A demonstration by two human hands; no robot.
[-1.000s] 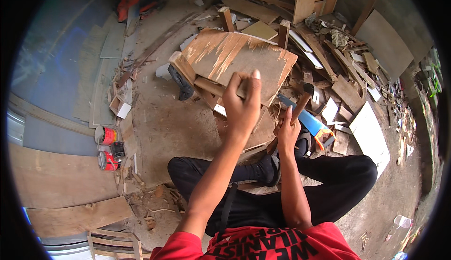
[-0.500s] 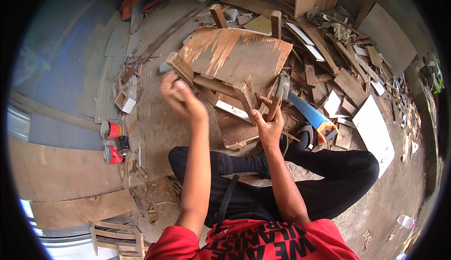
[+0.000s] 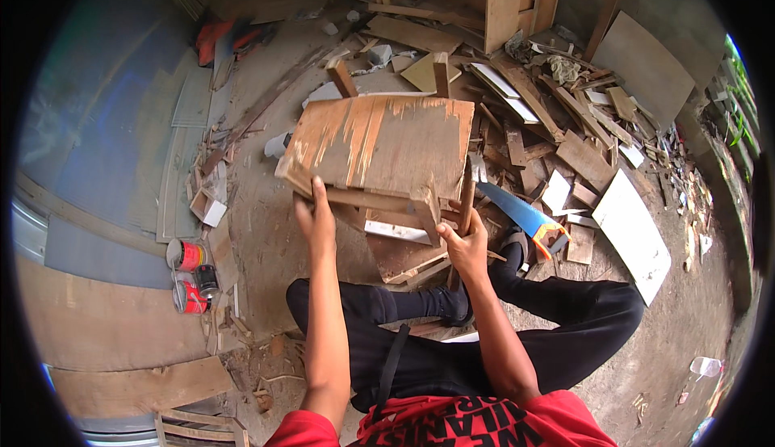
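In front of me is a small wooden stool [image 3: 387, 144] turned legs-up, its underside panel rough with torn veneer. My left hand [image 3: 316, 219] is closed around the near rail beside the near left leg, thumb on top. In my right hand [image 3: 466, 247] a hammer [image 3: 467, 197] stands upright by its wooden handle, close beside the near right leg; that hand's fingers are partly hidden. Beneath the stool's near side lies a brown wooden block or board [image 3: 395, 257]. Just right of the hammer rests a handsaw [image 3: 525, 217] with a blue blade and orange-black handle.
Scrap wood [image 3: 585, 156] is heaped at the right and back, with a white board [image 3: 634, 237] near it. Red paint cans [image 3: 187, 255] and a black can [image 3: 207, 280] stand at the left. A slatted wooden piece [image 3: 202, 431] sits at lower left. My crossed legs [image 3: 557, 318] frame the work.
My left hand, raised and blurred before, has come down onto the stool's near rail. The stool has tilted slightly, and the hammer has turned in my right hand.
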